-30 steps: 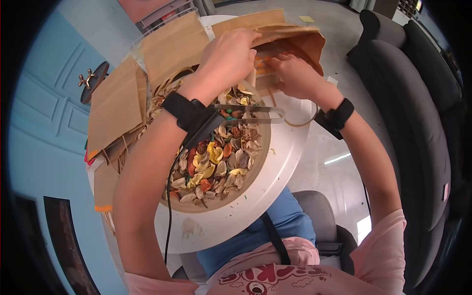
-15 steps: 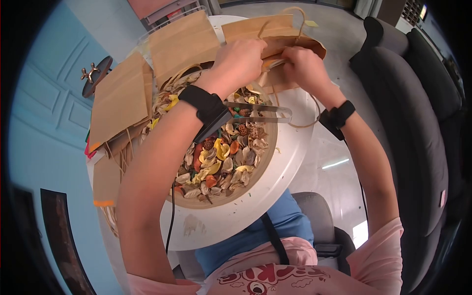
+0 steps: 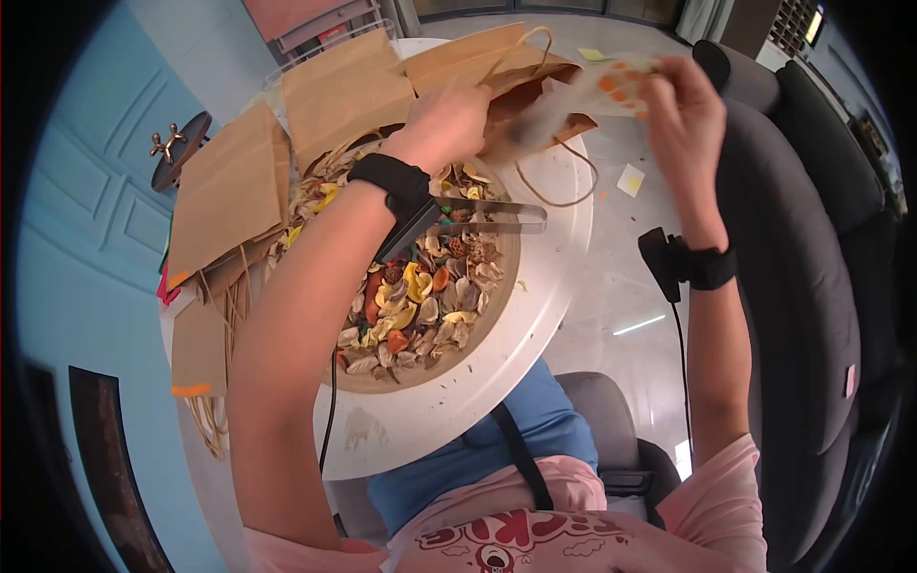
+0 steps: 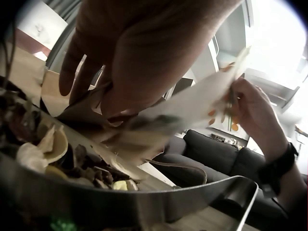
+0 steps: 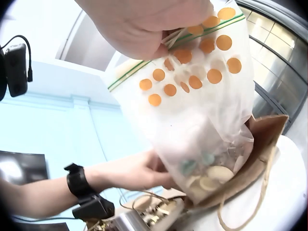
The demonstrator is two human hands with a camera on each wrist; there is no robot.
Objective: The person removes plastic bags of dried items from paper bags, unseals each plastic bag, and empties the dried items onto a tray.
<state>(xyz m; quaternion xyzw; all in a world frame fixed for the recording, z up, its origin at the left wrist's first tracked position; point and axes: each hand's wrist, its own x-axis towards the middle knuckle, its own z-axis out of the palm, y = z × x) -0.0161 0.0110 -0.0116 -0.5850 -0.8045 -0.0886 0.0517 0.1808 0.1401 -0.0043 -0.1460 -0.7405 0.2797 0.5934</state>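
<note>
Zip bag with orange dots, half a second ago still down in the mouth of the brown paper bag, now hangs lifted mostly out, its filled bottom still at the opening. The right hand pinches it by the zip edge and has swung up and away over the white table. The left hand keeps gripping the paper bag's rim beside the bowl of potpourri and metal tongs, so the pouch looks nearly free

Right hand — raised at upper right of the head view, fingers pinched. Left hand — upper centre, fingers curled, forearm extended.
</note>
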